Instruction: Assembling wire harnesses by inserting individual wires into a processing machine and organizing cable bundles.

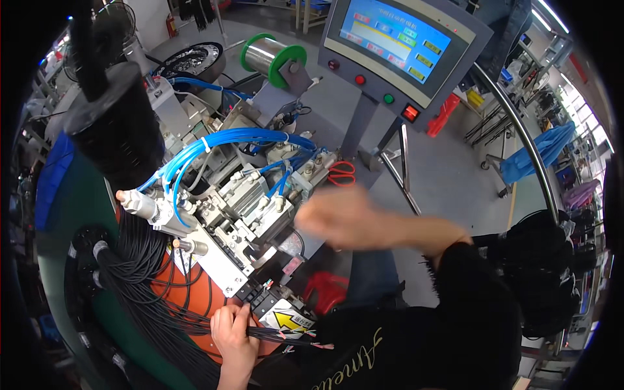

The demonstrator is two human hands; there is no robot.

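Observation:
My left hand (234,333) is closed round several thin black cables (263,333) at the front of the machine (224,214). Their stripped ends, with coloured wires (322,345), stick out to its right. Just above the fingers is a black slotted guide (259,301), where a few fine wire tips (268,284) show. A label with a yellow arrow (285,318) sits beside the guide. Smeared by motion, my right hand (335,218) is raised to the right of the machine's metal blocks. Its fingers are too blurred to show whether anything is held.
A large bundle of black cables (133,266) drapes over an orange surface (205,342) at left. Blue air tubes (234,136) arch over the machine. Behind stand a green-flanged wire spool (263,55) and a control panel (383,91). Red-handled scissors (342,173) lie near my right hand.

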